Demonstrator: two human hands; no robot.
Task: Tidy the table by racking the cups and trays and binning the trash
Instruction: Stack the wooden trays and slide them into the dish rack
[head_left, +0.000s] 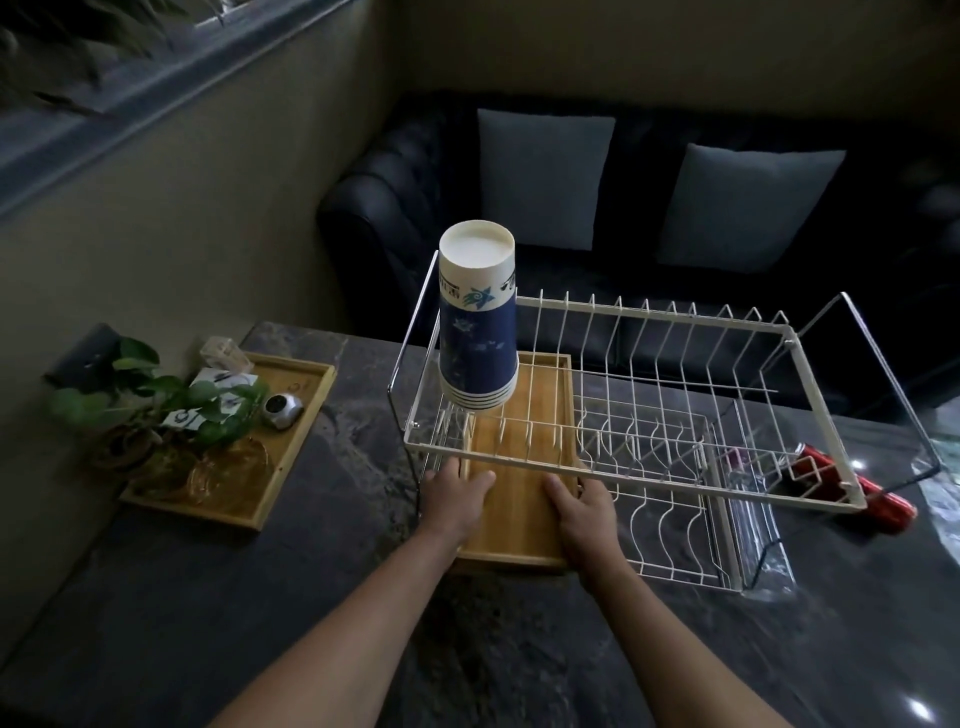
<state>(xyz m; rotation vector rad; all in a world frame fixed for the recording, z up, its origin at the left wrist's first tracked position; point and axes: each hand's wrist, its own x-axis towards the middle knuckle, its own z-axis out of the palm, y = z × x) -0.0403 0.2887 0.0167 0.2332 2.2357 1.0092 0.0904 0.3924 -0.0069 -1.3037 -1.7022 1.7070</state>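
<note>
A white two-tier wire dish rack (675, 322) stands on the dark marble table. A stack of upside-down blue and white paper cups (478, 332) sits on the upper tier at its left end. A wooden tray (519, 499) lies flat in the lower tier under the cups, its near end sticking out toward me. My left hand (454, 493) holds the tray's left edge, and my right hand (582, 506) holds its right edge. A red can (878, 496) lies on its side behind the rack's right end.
A second wooden tray (291, 395) at the left holds a leafy plant (156, 400), amber glass cups (228, 467), a small silver object (281, 410) and a printed box. A dark sofa (395, 208) with two grey cushions lies beyond the table.
</note>
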